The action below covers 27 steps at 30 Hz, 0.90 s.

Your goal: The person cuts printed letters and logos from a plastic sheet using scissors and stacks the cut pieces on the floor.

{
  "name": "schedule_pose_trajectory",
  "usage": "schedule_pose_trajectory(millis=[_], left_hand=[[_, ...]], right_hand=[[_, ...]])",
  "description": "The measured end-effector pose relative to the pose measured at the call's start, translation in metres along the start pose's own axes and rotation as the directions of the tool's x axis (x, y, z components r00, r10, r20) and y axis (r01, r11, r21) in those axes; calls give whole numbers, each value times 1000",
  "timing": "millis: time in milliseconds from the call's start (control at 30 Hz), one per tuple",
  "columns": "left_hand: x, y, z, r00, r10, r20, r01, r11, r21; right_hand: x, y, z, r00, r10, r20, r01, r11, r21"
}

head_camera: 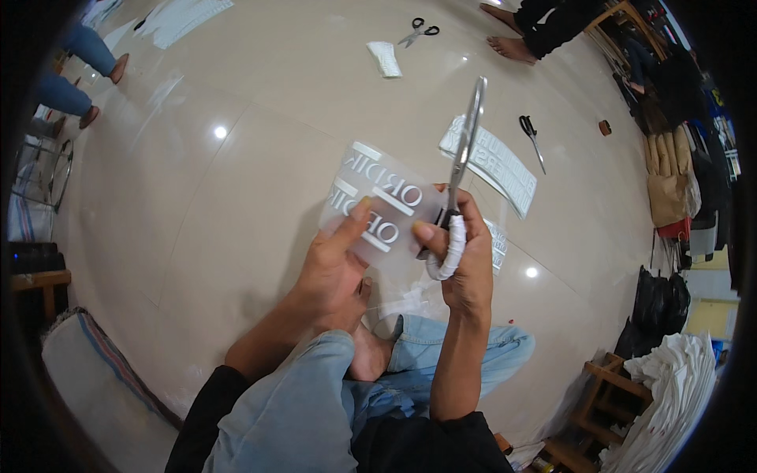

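A translucent transfer film sheet [378, 171] with mirrored white lettering is held up in front of my crossed legs. My left hand [343, 266] grips its lower left part, thumb on top. In my right hand [464, 254] are large scissors [467, 148], their blades pointing up and away from me and their handle wrapped in white tape. The right thumb also rests against the sheet's right edge. A stack of lettered film strips [491, 162] lies on the floor beyond the scissors. Partly hidden behind my right wrist is a smaller lettered piece [497, 242].
Black-handled scissors [532, 142] lie to the right, and another pair of scissors [419, 32] sits farther off beside a white strip stack [384, 59]. Other people's feet [511, 50] show at the top. A white sack [106, 384] and piled white cloth [668, 396] flank me.
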<state>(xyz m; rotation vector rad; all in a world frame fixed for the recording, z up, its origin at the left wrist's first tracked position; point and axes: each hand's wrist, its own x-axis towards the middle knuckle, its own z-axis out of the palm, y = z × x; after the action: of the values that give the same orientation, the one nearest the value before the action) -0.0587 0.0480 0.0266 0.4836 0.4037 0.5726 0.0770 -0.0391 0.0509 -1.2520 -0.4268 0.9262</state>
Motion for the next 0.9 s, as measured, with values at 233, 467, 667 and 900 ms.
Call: schedule_pose_trajectory(millis=[233, 467, 667, 900], left_hand=[[19, -14, 9, 924, 330, -191, -297, 937, 182], [21, -25, 3, 884, 405, -233, -351, 905, 243], [20, -30, 29, 898, 415, -145, -399, 908, 128], [18, -28, 25, 894, 432, -123, -418, 900, 123]], right_hand=[[-70, 77, -19, 996, 10, -84, -7, 1000, 30], [-123, 104, -17, 970, 171, 173, -196, 970, 142], [-101, 100, -18, 982, 20, 186, -42, 993, 114], [-96, 94, -9, 986, 91, 139, -101, 993, 68]])
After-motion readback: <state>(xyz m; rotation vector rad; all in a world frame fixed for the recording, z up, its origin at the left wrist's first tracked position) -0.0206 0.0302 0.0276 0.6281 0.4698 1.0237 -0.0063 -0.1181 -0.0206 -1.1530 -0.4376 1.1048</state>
